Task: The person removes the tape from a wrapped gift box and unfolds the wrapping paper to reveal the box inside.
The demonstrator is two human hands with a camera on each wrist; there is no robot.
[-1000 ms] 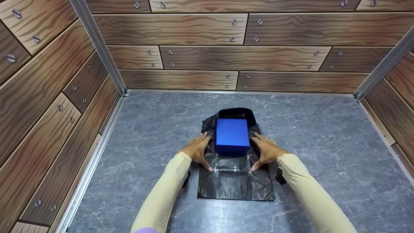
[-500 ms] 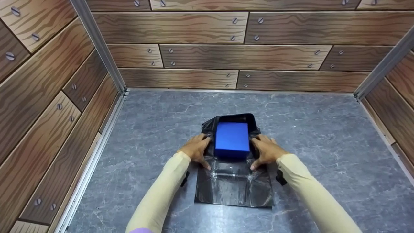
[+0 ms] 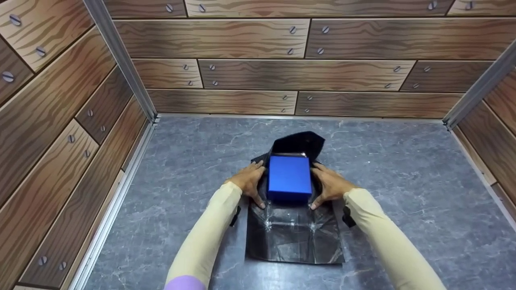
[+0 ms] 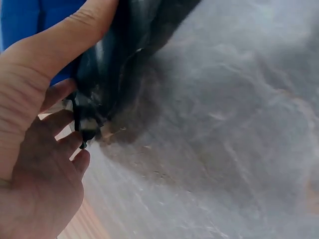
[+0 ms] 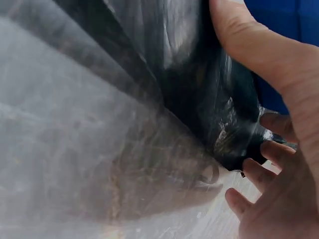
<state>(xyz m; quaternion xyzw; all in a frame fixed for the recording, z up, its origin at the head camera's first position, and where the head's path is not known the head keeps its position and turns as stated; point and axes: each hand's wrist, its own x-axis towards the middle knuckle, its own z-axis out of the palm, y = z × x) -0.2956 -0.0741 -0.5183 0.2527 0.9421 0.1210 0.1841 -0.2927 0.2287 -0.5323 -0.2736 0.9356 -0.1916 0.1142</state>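
A blue box sits on a black plastic bag whose near part spreads flat toward me. Beyond the box, a dark flap of the bag stands up. My left hand grips the bag along the box's left side, thumb toward the near corner. Opposite it, my right hand holds the bag at the right side the same way. In the left wrist view, fingers lie against the bag's edge with the thumb over it. The right wrist view shows fingertips beside the dark plastic.
A grey marbled surface surrounds the bag. Wood-patterned panels rise at the back and at both sides, with metal rails in the corners. Dark wrist-worn devices show under the sleeves.
The box and the bag's near edge have shifted toward me, while both hands stay at the sides. The bag's far flap has risen and tipped to the right.
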